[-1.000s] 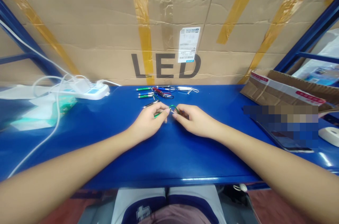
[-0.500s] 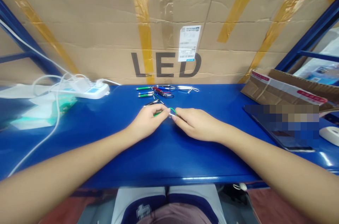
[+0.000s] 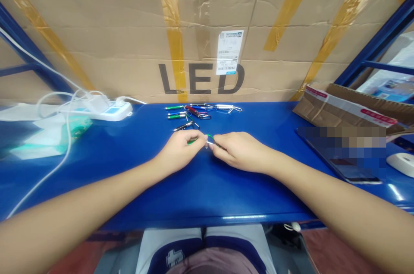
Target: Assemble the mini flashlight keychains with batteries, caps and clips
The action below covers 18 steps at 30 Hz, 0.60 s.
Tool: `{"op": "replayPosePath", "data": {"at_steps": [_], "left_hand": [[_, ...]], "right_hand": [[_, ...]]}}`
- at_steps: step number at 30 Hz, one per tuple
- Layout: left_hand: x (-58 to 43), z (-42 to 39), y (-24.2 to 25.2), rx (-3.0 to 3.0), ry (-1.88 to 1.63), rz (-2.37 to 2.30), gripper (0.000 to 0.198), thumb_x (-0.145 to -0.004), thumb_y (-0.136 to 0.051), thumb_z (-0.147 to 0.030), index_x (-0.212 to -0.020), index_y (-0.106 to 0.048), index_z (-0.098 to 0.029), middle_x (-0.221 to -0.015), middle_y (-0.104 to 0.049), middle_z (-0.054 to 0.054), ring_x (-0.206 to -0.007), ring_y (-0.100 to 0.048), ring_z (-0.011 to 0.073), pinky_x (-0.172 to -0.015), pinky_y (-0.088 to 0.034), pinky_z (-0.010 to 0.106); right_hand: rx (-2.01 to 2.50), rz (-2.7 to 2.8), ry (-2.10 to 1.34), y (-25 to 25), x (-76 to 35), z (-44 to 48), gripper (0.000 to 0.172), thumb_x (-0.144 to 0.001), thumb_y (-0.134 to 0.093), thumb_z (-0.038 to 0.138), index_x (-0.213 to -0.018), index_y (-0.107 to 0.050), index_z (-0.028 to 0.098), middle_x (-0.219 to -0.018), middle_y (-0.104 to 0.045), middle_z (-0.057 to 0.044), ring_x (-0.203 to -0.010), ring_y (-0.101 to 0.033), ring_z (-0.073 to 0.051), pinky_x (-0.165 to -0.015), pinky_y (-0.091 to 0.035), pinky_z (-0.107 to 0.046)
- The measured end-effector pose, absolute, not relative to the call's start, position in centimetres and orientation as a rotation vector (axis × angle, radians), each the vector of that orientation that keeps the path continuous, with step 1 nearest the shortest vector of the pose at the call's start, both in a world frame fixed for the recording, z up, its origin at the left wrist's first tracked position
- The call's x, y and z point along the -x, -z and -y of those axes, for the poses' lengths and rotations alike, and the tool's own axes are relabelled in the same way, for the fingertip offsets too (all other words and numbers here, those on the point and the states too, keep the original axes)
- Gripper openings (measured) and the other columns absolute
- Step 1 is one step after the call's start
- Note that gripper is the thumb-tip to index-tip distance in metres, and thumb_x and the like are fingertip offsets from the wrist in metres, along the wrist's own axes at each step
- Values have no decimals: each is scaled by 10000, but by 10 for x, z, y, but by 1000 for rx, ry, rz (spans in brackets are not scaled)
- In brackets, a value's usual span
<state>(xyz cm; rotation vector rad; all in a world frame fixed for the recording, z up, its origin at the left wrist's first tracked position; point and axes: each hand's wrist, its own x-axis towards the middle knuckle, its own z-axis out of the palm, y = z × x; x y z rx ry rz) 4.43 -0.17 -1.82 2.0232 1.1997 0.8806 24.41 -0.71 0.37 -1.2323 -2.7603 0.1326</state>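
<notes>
Low over the middle of the blue table, my left hand (image 3: 179,149) is closed on a small green penlight (image 3: 192,141); much of its body is hidden by the fingers. My right hand (image 3: 244,152) pinches at the other end, where a silvery tip (image 3: 209,142) shows between the two hands. A thin green cord (image 3: 210,136) loops up by the right fingertips. Just beyond the left hand lies a black penlight (image 3: 183,127). Farther back are more penlights with cord loops: green (image 3: 177,116), red (image 3: 193,111) and silver (image 3: 224,107).
A white power strip (image 3: 118,111) with cables and a soft tissue pack (image 3: 48,138) are at the left. To the right stand an open cardboard box (image 3: 343,108), a dark tablet (image 3: 326,153) and a white mouse-like object (image 3: 403,163). A large carton (image 3: 129,49) walls off the back.
The view has shifted slightly. Both hands stay together on the green penlight, with only a slight change at the fingertips; the silvery tip and cord remain between them.
</notes>
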Motion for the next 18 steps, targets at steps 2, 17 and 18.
{"op": "replayPosePath", "data": {"at_steps": [2, 17, 18], "left_hand": [[-44, 2, 18, -2026, -875, -1199, 357, -922, -508, -408, -711, -656, -160, -709, -632, -6, -705, -546, 148, -689, -415, 248], [-47, 11, 19, -1875, -888, -1121, 340, -1003, -351, -354, -781, -542, -181, -625, -419, -48, -566, -357, 107, -582, -327, 241], [-48, 11, 20, -1847, -893, -1101, 335, -1009, -328, -339, -784, -523, -184, -630, -412, -50, -564, -351, 105, -579, -326, 239]], "right_hand": [[1232, 2760, -165, -2, -244, 6, 382, -1024, -334, 409, -780, -528, 189, -772, -677, -79, -634, -570, -173, -584, -278, -294], [1349, 2581, -304, -3, -239, 7, 325, -989, -386, 326, -768, -569, 172, -772, -671, -47, -624, -517, -132, -588, -276, -262], [1354, 2571, -297, -3, -239, 7, 322, -987, -387, 323, -769, -568, 170, -775, -670, -49, -627, -515, -133, -587, -274, -263]]}}
